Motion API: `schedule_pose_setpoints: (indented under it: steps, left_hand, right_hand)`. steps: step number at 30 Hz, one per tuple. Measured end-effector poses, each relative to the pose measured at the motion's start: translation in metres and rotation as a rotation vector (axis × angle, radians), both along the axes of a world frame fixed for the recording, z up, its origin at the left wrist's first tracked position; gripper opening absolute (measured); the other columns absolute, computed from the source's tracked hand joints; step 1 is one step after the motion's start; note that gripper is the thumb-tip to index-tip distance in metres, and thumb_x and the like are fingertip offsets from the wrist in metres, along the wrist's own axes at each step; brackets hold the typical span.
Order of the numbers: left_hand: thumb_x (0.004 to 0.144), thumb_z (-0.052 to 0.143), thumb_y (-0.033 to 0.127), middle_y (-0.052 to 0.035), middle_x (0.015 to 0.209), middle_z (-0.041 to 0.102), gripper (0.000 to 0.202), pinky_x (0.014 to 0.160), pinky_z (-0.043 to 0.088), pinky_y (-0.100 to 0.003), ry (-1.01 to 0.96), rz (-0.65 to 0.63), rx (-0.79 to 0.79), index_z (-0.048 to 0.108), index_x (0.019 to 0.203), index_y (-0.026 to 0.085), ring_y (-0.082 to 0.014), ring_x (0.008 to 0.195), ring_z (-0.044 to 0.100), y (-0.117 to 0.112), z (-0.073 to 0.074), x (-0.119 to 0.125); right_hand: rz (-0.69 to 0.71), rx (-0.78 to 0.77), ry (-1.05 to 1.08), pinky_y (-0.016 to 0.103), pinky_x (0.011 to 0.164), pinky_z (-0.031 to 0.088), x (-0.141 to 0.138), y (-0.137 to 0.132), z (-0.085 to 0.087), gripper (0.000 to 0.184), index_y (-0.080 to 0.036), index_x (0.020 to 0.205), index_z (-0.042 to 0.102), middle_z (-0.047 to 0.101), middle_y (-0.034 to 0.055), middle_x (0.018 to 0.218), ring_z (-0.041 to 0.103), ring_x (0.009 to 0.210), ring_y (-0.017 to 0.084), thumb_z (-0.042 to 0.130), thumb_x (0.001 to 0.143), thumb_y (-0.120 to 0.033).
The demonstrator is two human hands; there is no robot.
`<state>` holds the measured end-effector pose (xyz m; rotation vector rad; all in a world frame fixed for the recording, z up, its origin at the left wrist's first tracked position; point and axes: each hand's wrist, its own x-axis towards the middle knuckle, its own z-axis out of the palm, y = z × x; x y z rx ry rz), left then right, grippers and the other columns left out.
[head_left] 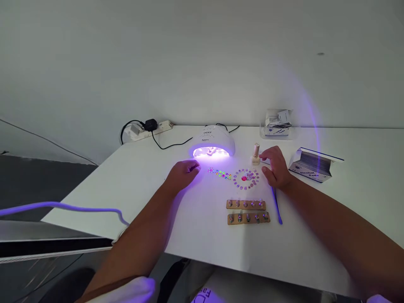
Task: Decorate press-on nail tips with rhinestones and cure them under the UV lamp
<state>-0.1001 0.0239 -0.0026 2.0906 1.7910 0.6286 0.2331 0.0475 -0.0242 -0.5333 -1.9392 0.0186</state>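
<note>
Forearms (151, 223) foremost, left hand (183, 173) curled, right hand (276, 167) parted beside bottle (256, 156); box (307, 172) of packets (314, 162)

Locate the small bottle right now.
Head view, right of centre: the small bottle stands on the white table between the glowing lamp and the right hand, just beyond the round cluster of gems. Hand contact is unclear.

A pale grey wall (189, 63) stands behind the white worktop (120, 185). The wall has a small dark spot (320, 54). The floor (25, 181) is dark grey. Purple light (211, 161) shines on the worktop.
</note>
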Motion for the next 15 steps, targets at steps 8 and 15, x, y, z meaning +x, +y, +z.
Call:
schedule_pose_setpoints:
  steps: [8, 15]
  left_hand:
    - [0.076, 0.05, 0.039, 0.0032, 0.058, 0.044, 0.025, 0.051, 0.029, -0.023, -0.101, 0.204, -0.019, 0.058, 0.069, 0.017, -0.011, 0.053, 0.037, 0.014, -0.007, -0.01]
    - [0.076, 0.052, 0.042, 0.0045, 0.052, 0.034, 0.029, 0.05, 0.025, -0.024, -0.142, 0.241, -0.023, 0.049, 0.059, 0.018, -0.0101, 0.049, 0.03, 0.019, -0.009, -0.018]
  right_hand:
    - [0.018, 0.021, -0.086, 0.04, 0.066, 0.042, 0.002, 0.004, 0.003, 0.011, -0.021, 0.087, 0.057, 0.056, 0.0044, 0.069, 0.048, 0.069, 0.021, 0.048, 0.081, -0.017]
    - [0.013, 0.045, -0.107, 0.039, 0.065, 0.043, 0.0, 0.003, 0.003, 0.01, -0.022, 0.081, 0.056, 0.059, 0.0042, 0.068, 0.05, 0.068, 0.021, 0.05, 0.08, -0.014]
